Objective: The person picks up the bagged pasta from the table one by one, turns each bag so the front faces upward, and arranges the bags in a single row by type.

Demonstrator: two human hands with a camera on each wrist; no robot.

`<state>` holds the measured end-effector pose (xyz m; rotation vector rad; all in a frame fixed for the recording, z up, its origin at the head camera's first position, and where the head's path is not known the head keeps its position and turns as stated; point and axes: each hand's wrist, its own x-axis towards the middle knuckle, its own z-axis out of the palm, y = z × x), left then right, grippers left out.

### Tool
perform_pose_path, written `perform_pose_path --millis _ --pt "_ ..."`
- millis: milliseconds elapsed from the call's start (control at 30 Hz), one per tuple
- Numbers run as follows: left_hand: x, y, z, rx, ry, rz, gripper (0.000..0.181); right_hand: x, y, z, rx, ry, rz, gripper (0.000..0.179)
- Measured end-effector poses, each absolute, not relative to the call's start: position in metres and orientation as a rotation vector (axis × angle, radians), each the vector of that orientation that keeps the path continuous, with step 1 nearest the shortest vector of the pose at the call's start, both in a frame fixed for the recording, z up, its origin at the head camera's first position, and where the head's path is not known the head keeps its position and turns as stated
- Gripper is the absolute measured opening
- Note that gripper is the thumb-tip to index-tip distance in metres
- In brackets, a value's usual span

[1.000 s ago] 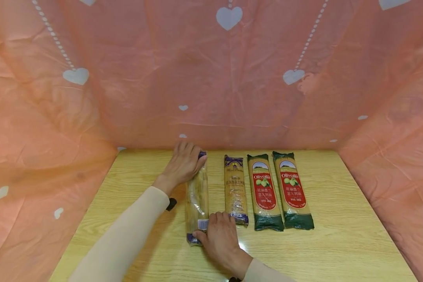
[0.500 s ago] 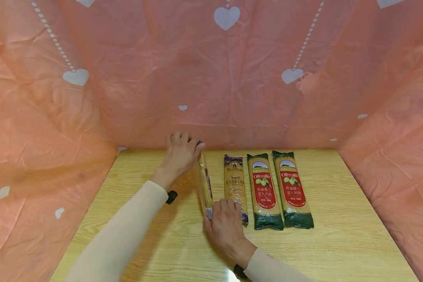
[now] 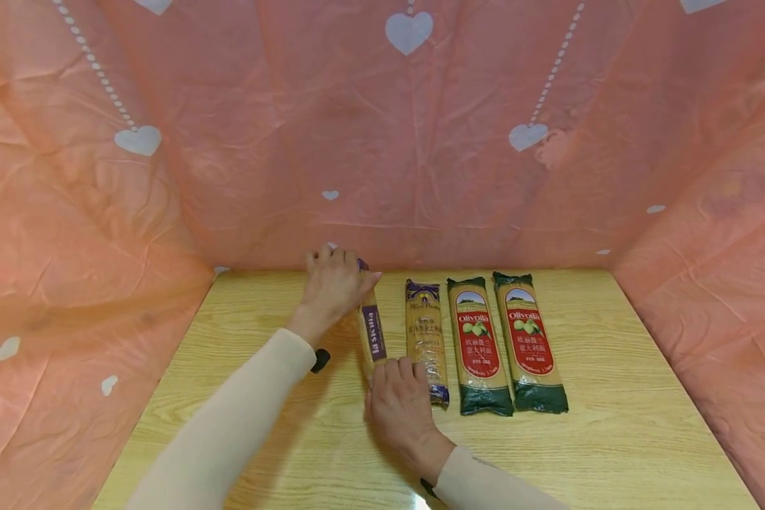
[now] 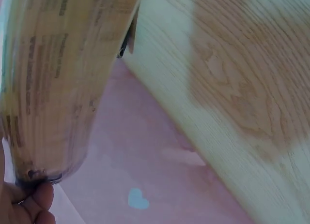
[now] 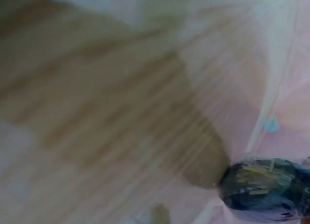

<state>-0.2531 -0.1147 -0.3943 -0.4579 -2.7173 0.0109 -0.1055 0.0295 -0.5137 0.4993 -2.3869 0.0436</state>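
Note:
A slim packet of spaghetti with a purple "la sicilia" label stands tilted on its side, left of the other packets in the head view. My left hand grips its far end; in the left wrist view, fingertips pinch the dark end of the clear-wrapped packet. With curled fingers, my right hand holds the near end and hides it. Just to the right lies another purple-ended spaghetti packet, flat and face up. The right wrist view is blurred, with a dark packet end at lower right.
Two green-ended Olivoila spaghetti packets lie farther right, side by side on the wooden table. A pink cloth with white hearts hangs behind the table and along both sides.
The spaghetti packet, flat with its barcode side up a second ago, has been raised and turned so its labelled side shows. Both hands moved with it; the near end shifted right and away from me.

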Motion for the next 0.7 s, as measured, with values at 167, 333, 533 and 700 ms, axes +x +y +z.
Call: perform_pose_path --millis 167,333,533,700 --pt "-0.254 -0.112 -0.398 -0.483 -2.657 0.054 0.063 -0.102 0.021 -0.512 0.548 -2.428 -0.056 0.011" --pt "-0.255 -0.114 -0.403 -0.556 -2.579 0.011 0.057 -0.100 0.016 -0.511 0.554 -2.487 -0.104 0.012" --pt "-0.256 -0.119 -0.409 -0.670 -2.511 -0.065 0.049 -0.100 0.018 -0.512 0.554 -2.478 -0.076 0.028" --pt "-0.258 -0.122 -0.409 -0.761 -2.507 -0.127 0.044 -0.097 0.022 -0.510 0.581 -2.522 -0.096 0.050"
